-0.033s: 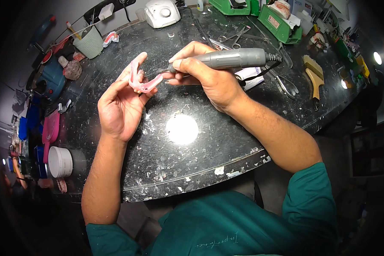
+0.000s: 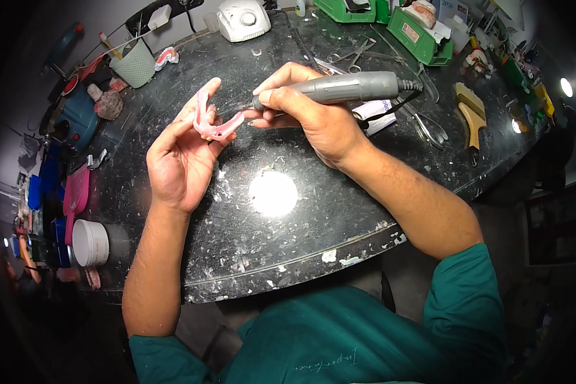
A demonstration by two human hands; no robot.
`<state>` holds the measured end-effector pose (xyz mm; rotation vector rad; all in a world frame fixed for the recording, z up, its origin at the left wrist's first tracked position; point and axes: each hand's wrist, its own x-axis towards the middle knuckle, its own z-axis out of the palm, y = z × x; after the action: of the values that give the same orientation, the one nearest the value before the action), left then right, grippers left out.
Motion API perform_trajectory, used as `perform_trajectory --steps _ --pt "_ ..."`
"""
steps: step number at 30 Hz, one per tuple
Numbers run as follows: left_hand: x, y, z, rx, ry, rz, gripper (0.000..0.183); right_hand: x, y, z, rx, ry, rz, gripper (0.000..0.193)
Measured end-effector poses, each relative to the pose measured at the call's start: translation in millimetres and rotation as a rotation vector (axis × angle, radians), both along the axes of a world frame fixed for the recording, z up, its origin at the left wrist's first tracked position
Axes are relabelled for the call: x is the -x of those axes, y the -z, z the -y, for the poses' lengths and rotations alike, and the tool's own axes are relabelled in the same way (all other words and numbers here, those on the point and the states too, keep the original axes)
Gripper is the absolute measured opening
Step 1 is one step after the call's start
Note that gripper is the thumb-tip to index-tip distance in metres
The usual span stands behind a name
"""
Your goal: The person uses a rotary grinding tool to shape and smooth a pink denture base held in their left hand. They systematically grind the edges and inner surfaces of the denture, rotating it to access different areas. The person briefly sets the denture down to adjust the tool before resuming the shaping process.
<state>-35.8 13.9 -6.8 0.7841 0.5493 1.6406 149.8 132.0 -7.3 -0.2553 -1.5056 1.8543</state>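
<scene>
My left hand [image 2: 182,153] holds a pink horseshoe-shaped denture [image 2: 219,130] between its fingers, raised over the dark bench. Gripped like a pen in my right hand [image 2: 313,115] is a grey rotary handpiece [image 2: 352,88], its cord trailing from the back end. The thin bur at the handpiece's tip points left, close to the upper right arm of the denture. Whether bur and denture touch, I cannot tell. Some of the denture is covered by my left fingers.
A white control box [image 2: 243,20] stands at the back. Scissors [image 2: 358,56], pliers [image 2: 429,130] and green bins [image 2: 419,37] lie to the right, with a brush [image 2: 470,115] farther out. On the left are a cup [image 2: 134,64], a pink dustpan [image 2: 76,192] and a white tub [image 2: 90,243].
</scene>
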Motion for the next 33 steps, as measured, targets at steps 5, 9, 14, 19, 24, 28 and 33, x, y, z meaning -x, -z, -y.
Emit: perform_trajectory --steps 5,9,14,19,24,28,33 --pt "-5.4 -3.0 0.6 0.035 -0.084 -0.08 0.062 0.4 1.7 -0.2 -0.048 0.009 0.024 0.014" --pt "-5.2 -1.9 1.5 0.021 -0.116 -0.104 0.063 -0.8 -2.2 1.1 -0.051 -0.003 0.033 0.014" --pt "-6.1 -2.0 3.1 0.025 -0.124 -0.162 0.06 -0.2 -1.6 0.9 -0.084 0.0 0.037 0.014" --pt "-6.4 -3.7 3.8 0.032 -0.14 -0.186 0.058 -0.9 -1.3 0.9 -0.106 -0.011 0.019 0.014" --pt "-6.2 -3.8 3.3 0.028 -0.141 -0.175 0.059 2.2 -0.7 2.9 -0.143 0.056 -0.005 0.014" --pt "-6.6 -3.0 3.5 0.027 -0.141 -0.173 0.059 4.6 4.0 1.6 -0.238 0.079 0.0 0.013" --pt "-8.1 -6.0 3.9 0.034 -0.163 -0.159 0.058 5.6 4.0 0.4 -0.352 0.097 -0.025 0.018"
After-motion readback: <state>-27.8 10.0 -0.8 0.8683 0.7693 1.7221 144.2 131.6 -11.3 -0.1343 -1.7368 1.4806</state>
